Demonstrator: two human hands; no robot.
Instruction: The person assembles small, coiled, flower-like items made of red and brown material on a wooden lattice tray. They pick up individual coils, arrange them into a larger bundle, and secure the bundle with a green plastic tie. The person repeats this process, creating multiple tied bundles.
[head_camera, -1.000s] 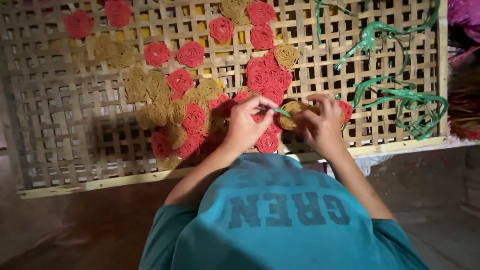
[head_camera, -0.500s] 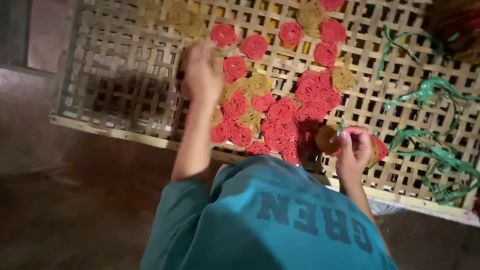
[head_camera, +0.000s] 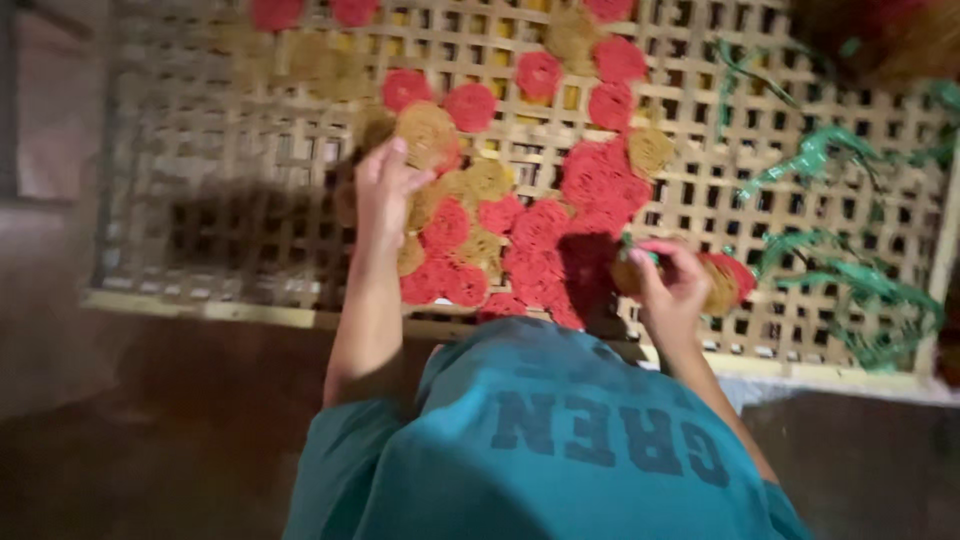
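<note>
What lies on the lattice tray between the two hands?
In the head view, a cluster of red discs and a few tan discs lies on the tray between the left hand and the right hand.

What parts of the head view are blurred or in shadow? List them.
Head view: the whole frame is softened by motion blur, worst at the woven lattice tray. The left hand casts a dark shadow leftward over the tray. A darker patch lies over the red discs beside the right hand. The floor is dim.
</note>
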